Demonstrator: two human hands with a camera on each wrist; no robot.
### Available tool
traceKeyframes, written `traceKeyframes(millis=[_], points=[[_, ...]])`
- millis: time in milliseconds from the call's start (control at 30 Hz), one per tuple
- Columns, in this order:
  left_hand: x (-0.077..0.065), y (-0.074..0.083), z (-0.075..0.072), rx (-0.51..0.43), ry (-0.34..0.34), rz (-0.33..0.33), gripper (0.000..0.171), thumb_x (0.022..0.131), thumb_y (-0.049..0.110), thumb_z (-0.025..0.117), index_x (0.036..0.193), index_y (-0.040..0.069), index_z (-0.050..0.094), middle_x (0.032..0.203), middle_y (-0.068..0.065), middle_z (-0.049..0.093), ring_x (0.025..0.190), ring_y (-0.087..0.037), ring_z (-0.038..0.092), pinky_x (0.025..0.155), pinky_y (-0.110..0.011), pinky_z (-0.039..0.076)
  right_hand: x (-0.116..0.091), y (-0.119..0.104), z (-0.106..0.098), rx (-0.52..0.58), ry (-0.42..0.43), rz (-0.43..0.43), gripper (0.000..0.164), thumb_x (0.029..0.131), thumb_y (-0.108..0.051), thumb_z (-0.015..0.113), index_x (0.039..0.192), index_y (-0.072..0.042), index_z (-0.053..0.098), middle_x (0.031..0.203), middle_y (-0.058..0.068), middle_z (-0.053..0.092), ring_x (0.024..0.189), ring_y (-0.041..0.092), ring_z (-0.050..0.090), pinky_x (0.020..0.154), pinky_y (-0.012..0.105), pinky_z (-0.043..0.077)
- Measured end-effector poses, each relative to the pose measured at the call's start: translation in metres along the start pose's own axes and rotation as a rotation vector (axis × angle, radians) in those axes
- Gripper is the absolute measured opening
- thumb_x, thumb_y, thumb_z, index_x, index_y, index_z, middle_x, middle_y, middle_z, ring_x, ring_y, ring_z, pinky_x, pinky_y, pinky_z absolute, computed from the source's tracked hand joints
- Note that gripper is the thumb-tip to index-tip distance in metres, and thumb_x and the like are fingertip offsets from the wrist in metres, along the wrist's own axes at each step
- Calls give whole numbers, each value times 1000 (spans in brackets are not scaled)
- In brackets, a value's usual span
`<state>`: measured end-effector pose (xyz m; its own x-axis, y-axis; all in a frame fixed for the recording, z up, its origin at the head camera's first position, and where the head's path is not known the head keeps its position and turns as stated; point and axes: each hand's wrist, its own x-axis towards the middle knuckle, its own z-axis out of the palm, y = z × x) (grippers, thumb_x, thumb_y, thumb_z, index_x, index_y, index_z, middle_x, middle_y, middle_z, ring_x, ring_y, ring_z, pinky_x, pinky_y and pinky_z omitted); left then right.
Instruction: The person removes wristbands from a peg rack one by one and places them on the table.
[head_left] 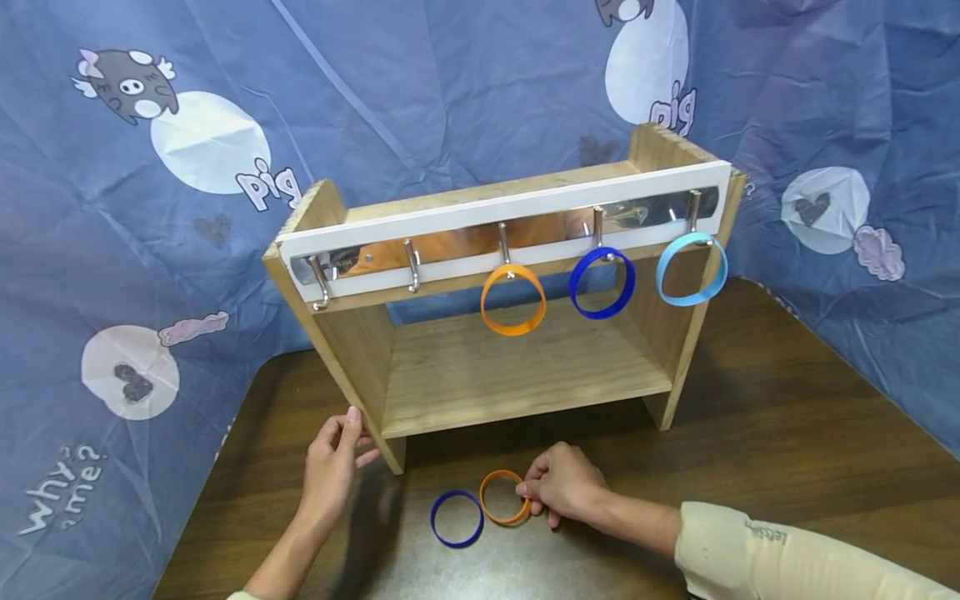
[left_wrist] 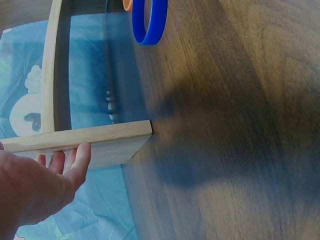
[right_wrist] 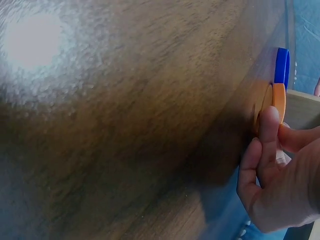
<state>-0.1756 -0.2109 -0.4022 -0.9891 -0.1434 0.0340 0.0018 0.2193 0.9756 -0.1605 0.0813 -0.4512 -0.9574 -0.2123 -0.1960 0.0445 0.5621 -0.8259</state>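
Observation:
A wooden rack (head_left: 525, 367) with a row of metal hooks stands on the table. My left hand (head_left: 333, 462) rests against its left side panel (left_wrist: 100, 135), thumb by the front edge and fingertips at the outer face. In front of the rack, my right hand (head_left: 566, 483) pinches the right rim of an orange wristband (head_left: 491, 477), between thumb and fingers in the right wrist view. That band lies close beside a dark blue wristband (head_left: 432, 521) on the table. From the hooks hang another orange wristband (head_left: 513, 330), a blue wristband (head_left: 600, 314) and a light blue wristband (head_left: 693, 298).
The two leftmost hooks, a far-left hook (head_left: 320, 287) and its neighbouring hook (head_left: 412, 265), hold no band. A brown wooden table (head_left: 810, 442) carries everything. Blue printed cloth (head_left: 450, 100) hangs behind and at both sides.

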Motion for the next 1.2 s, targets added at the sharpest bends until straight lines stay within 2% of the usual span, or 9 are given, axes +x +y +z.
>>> traceKeyframes(millis=[167, 400, 867, 1200], points=[[0, 0, 0, -4, -3, 3, 47, 104, 38, 39, 113, -6, 48, 115, -16, 53, 96, -12, 58, 86, -29, 58, -2, 3, -1, -18, 18, -25, 19, 84, -17, 75, 68, -12, 67, 54, 0, 63, 36, 9, 54, 33, 19, 42], [-1, 1, 0, 6, -1, 2, 49, 103, 41, 38, 113, -6, 49, 115, -16, 52, 97, -13, 58, 86, -29, 58, -1, 1, -9, 14, 35, -50, 19, 85, -17, 74, 69, -10, 67, 54, 1, 63, 37, 10, 54, 34, 19, 44], [-2, 1, 0, 9, 5, 6, 51, 103, 43, 38, 112, -6, 50, 115, -18, 53, 97, -14, 59, 85, -30, 58, -9, -17, -29, 71, 89, -76, 15, 85, -18, 74, 75, -7, 71, 59, -1, 65, 40, 13, 56, 36, 19, 40], [-1, 1, 1, 12, 11, 6, 51, 103, 43, 38, 112, -6, 50, 114, -18, 52, 97, -15, 58, 85, -30, 58, -13, -34, -45, 177, 101, -121, 13, 85, -16, 74, 76, -7, 71, 61, 4, 67, 42, 17, 58, 39, 27, 49]])
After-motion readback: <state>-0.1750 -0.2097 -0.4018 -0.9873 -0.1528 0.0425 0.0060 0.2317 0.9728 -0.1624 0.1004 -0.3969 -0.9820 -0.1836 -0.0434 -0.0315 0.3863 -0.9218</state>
